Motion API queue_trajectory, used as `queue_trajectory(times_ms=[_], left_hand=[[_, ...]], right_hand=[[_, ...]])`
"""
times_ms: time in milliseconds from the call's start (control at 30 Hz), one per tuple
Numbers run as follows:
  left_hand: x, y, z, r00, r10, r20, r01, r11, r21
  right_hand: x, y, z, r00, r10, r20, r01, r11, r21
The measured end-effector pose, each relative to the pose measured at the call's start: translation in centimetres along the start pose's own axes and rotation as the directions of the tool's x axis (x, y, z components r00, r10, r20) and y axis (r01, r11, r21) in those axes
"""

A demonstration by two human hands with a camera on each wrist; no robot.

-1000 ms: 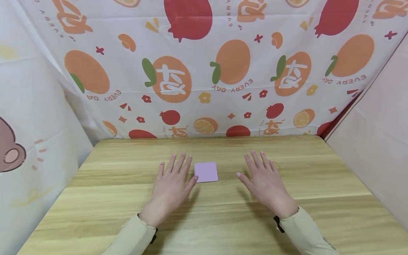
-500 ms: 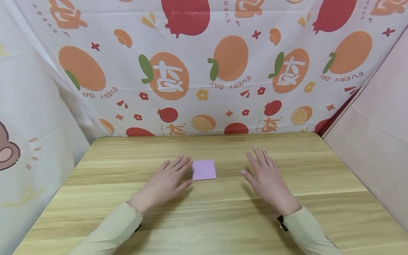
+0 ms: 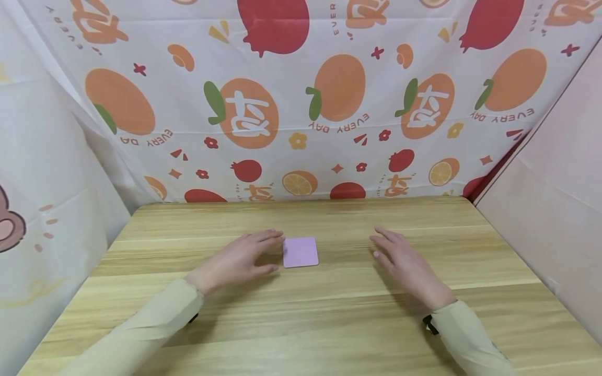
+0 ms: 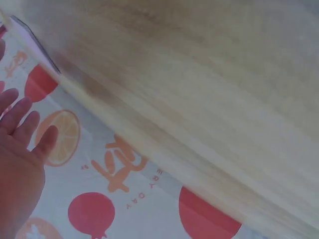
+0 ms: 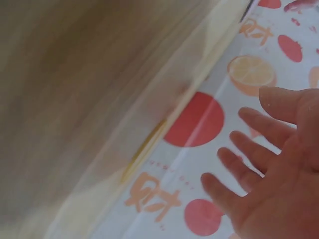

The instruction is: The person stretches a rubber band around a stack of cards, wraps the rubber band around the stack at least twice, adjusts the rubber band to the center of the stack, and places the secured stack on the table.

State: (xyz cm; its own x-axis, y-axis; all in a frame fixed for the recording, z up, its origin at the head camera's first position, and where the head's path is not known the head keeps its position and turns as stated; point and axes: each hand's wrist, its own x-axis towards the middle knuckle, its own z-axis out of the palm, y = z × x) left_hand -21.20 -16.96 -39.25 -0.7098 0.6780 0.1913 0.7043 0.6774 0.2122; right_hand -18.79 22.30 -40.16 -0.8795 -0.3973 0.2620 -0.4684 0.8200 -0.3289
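Observation:
A thin lilac square [image 3: 301, 252] with rounded corners lies flat near the middle of the wooden table. Just to its left is my left hand [image 3: 239, 261], its fingers slightly bent and the thumb apart from them; whether a fingertip touches the square's edge I cannot tell. In the left wrist view that hand [image 4: 20, 164] holds nothing, and the square [image 4: 37, 47] shows edge-on beyond it. Farther right, my right hand [image 3: 408, 266] is over the table, fingers loosely bent. The right wrist view shows its palm [image 5: 284, 194] bare. A thin yellow loop [image 5: 144, 149] lies on the table near it.
The pale wooden table [image 3: 301, 324] ends at the back against a white fruit-printed cloth [image 3: 291, 104]. Cloth also hangs on the left [image 3: 51, 146] and right [image 3: 555, 209] sides. Both wrists carry dark straps below light sleeves.
My left hand has turned, its fingers now pointing right at the square. The right hand has shifted slightly right and its spread fingers have drawn together. The square has stayed in place.

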Motion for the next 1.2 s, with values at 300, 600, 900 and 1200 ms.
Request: queue_trajectory(times_ms=[300,600,900,1200], left_hand=[[1.0,-1.0,1.0,0.995,-0.047,0.091,0.056,0.994,-0.098],[2.5,-1.5,1.8,0.975,-0.124,0.185,0.163,0.964,-0.213],[3.3,-1.7,2.3,0.976,-0.148,0.160,0.193,0.928,-0.320],[4.1,-1.3,2.2,0.986,-0.105,0.128,0.139,0.944,-0.300]], right_hand=[[0.6,2.7,-0.6,0.999,-0.048,-0.006,0.048,0.993,0.109],[1.8,5.8,-1.2,0.994,-0.105,0.017,0.102,0.987,0.124],[3.4,8.8,-1.4,0.990,-0.083,0.110,0.062,0.982,0.180],[4.9,10.5,-1.3,0.983,-0.027,0.181,-0.005,0.985,0.174]])
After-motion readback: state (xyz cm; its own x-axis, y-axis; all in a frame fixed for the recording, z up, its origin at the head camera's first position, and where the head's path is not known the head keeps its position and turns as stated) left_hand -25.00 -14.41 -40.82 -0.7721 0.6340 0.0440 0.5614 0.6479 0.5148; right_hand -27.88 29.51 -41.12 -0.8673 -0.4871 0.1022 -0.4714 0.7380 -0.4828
